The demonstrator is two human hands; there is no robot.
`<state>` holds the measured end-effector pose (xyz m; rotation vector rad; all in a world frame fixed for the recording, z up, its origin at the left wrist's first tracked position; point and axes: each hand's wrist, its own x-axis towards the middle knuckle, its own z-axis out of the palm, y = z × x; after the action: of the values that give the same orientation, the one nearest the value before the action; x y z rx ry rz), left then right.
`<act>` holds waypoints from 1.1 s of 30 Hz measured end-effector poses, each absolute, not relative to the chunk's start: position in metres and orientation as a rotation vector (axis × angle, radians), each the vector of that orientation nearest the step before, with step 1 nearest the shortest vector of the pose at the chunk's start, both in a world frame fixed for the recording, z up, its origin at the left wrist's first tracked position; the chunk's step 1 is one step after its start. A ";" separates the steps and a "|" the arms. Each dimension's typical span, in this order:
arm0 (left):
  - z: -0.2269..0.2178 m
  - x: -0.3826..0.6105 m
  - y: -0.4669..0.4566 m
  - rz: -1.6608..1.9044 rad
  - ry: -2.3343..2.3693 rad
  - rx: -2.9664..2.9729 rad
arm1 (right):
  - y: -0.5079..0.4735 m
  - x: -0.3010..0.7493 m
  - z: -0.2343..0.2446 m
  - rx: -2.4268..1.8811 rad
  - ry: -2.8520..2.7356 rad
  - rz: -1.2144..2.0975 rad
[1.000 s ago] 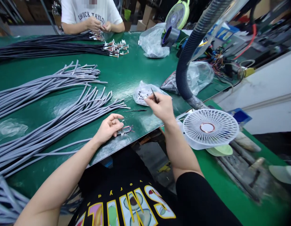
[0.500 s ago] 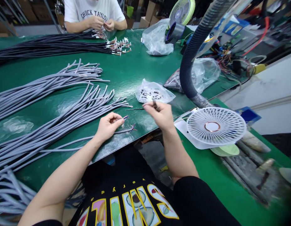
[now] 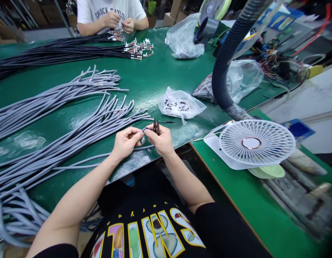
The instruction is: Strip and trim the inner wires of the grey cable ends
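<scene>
My left hand (image 3: 126, 142) pinches the stripped end of a grey cable (image 3: 82, 163) that lies along the near edge of the green table (image 3: 155, 77); thin coloured wires stick out at its fingertips. My right hand (image 3: 162, 139) is closed round dark tweezers (image 3: 156, 126), whose tips point up, and it meets the left hand at the cable end. A clear bag of small dark parts (image 3: 180, 104) lies just beyond my hands. A thin dark tool (image 3: 163, 122) rests on the table behind the tweezers.
Bundles of grey cables (image 3: 61, 118) fan across the left. Black cables with connectors (image 3: 74, 52) reach a person in a white shirt (image 3: 109, 14) at the far side. A white fan (image 3: 256, 143), a ribbed hose (image 3: 225, 61) and plastic bags (image 3: 236, 80) stand to the right.
My right hand has come back from the parts bag with the tweezers and joined my left hand at the cable end. My left hand lifted the wire ends slightly.
</scene>
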<state>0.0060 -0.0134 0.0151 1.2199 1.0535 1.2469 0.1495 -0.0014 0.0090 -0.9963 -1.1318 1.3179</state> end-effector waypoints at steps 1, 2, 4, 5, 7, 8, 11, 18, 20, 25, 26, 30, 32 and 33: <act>0.015 0.006 -0.013 1.243 1.048 1.209 | -0.001 0.149 0.007 -0.990 -1.112 1.329; 0.015 0.006 -0.013 1.244 1.043 1.195 | -0.001 0.148 0.006 -0.980 -1.096 1.335; 0.014 0.007 -0.013 1.249 1.029 1.161 | 0.000 0.145 0.004 -0.957 -1.076 1.341; 0.014 0.007 -0.013 1.248 1.020 1.144 | 0.000 0.144 0.003 -0.945 -1.070 1.341; 0.013 0.008 -0.012 1.241 1.001 1.117 | 0.000 0.141 0.002 -0.921 -1.048 1.339; 0.013 0.008 -0.012 1.239 0.988 1.108 | 0.001 0.140 0.002 -0.908 -1.026 1.349; 0.013 0.007 -0.012 1.238 0.964 1.110 | 0.000 0.135 0.004 -0.881 -0.940 1.436; 0.016 0.004 -0.011 1.394 1.145 1.438 | -0.002 0.132 0.006 -0.870 -0.872 1.506; 0.018 0.003 -0.012 1.439 1.234 1.529 | -0.002 0.131 0.003 -0.885 -0.868 1.487; 0.019 0.005 -0.014 1.416 1.366 1.547 | -0.003 0.127 0.000 -0.885 -0.888 1.447; 0.018 0.005 -0.014 1.424 1.372 1.507 | -0.003 0.127 0.000 -0.878 -0.879 1.454; 0.014 0.004 -0.011 1.440 1.347 1.401 | -0.002 0.127 0.005 -0.869 -0.823 1.510; 0.014 0.001 -0.009 1.405 1.243 1.404 | -0.001 0.128 0.008 -0.887 -0.823 1.522; 0.015 0.000 -0.008 1.377 1.178 1.398 | -0.001 0.128 0.008 -0.896 -0.826 1.527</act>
<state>0.0001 -0.0076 0.0150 1.3978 1.1777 1.3769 0.1283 -0.0011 0.0082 -0.8955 -0.8261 1.5268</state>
